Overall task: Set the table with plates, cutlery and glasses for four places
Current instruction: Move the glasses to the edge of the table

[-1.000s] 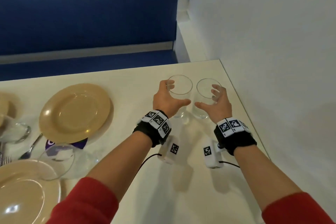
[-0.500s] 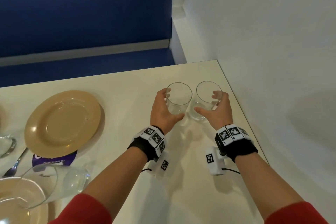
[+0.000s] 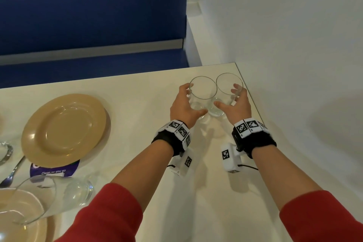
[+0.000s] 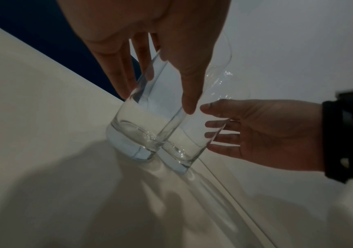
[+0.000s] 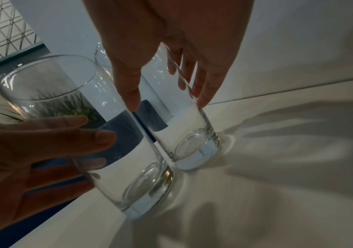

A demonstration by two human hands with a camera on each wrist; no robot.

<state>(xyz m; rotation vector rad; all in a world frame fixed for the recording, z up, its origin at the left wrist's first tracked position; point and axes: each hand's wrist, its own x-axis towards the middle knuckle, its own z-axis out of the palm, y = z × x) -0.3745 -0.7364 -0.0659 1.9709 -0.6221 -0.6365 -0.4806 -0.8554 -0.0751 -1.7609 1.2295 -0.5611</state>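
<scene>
We can read only "Clean as you go", in white letters on the purple sticker (image 3: 57,169) that lies on the table (image 3: 137,92) and is partly hidden under the tan plate (image 3: 64,129).

The head view looks forward and down from above the near edge of the tabletop (image 3: 125,100), taking in both forearms and the far right corner by the wall. The left wrist view sits low and close, facing along the left hand (image 4: 150,33) toward the right. The right wrist view sits equally low and close, facing along the right hand (image 5: 171,33) toward the left. All three views share the two glasses (image 3: 203,92) standing side by side.
</scene>
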